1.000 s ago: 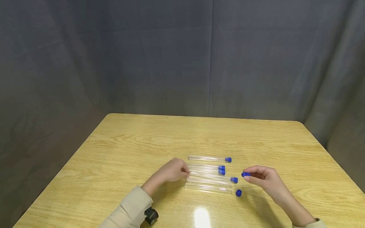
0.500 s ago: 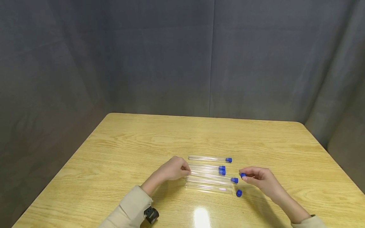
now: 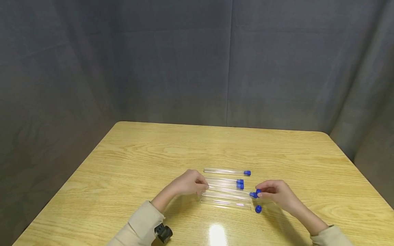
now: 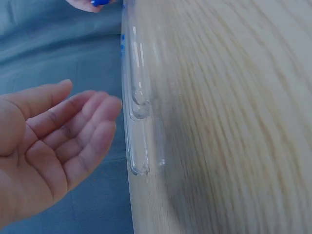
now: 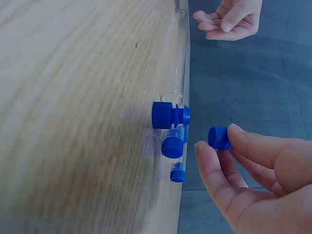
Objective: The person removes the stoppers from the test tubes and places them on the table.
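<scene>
My right hand (image 3: 277,195) pinches a blue tube stopper (image 5: 219,138) between thumb and fingertips. In the head view it is right by the blue-capped end of a clear test tube (image 3: 231,190). My left hand (image 3: 191,182) hovers over the rounded tube ends; in the left wrist view its loosely bent fingers (image 4: 100,141) hold nothing. A loose blue stopper (image 3: 258,209) stands on the table near the open mouth of the front test tube (image 3: 224,204). Farther back lie a pair of capped tubes (image 3: 221,180) and another capped tube (image 3: 224,171).
All the tubes lie roughly side by side on a wooden table (image 3: 147,147), their rounded ends to the left. Grey curtains (image 3: 172,68) hang behind and at both sides. A black wrist camera (image 3: 164,233) is strapped at the left sleeve (image 3: 138,222).
My right hand has moved left with the stopper, from right of the tubes to the capped end of one. The left hand has shifted slightly right. The tubes stay put.
</scene>
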`<state>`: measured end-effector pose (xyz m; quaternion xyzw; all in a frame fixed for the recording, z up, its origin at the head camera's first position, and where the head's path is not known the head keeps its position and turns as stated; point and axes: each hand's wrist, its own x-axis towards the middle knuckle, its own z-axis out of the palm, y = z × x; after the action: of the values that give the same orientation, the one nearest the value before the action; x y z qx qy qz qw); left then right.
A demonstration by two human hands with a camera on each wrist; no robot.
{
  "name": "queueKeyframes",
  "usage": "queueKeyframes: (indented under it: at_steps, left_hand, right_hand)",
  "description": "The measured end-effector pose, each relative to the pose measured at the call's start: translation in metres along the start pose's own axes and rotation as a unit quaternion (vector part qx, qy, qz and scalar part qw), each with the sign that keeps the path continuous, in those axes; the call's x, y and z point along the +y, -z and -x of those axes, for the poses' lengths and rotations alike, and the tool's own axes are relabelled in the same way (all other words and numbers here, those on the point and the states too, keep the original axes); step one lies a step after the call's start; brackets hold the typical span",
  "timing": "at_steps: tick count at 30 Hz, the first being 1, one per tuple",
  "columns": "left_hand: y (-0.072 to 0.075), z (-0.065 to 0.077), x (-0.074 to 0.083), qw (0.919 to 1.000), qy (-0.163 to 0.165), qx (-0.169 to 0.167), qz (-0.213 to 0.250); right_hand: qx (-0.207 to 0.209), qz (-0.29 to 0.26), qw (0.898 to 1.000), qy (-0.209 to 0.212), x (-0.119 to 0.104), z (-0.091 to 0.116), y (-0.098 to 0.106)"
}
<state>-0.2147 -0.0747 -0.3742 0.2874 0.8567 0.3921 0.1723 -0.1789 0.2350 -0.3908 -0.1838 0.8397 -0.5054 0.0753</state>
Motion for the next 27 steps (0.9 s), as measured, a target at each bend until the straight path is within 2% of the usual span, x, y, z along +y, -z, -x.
queueKeyframes:
  at_steps: [4,8,19,27]
  left_hand:
    - [0.0011,0.0010,0.0002,0.9986,0.011,-0.010,0.051]
    - [0.0014,0.0028,0.0010,0.9967,0.020,-0.016,0.077]
    - [-0.0015,0.0028,-0.0043,0.9943,0.019,-0.027,0.102]
    - [-0.0032,0.0026,-0.0059,0.9943,0.024,-0.025,0.101]
  right_hand:
    - [-0.007,0.009,1.000,-0.003,0.0015,-0.0016,-0.0017]
    - [-0.012,0.030,0.999,-0.008,0.0020,-0.0023,-0.0024]
    - [-0.019,0.097,0.995,0.031,0.0073,-0.0054,-0.0041]
    - [-0.033,0.092,0.995,0.020,0.0096,-0.0047,-0.0059]
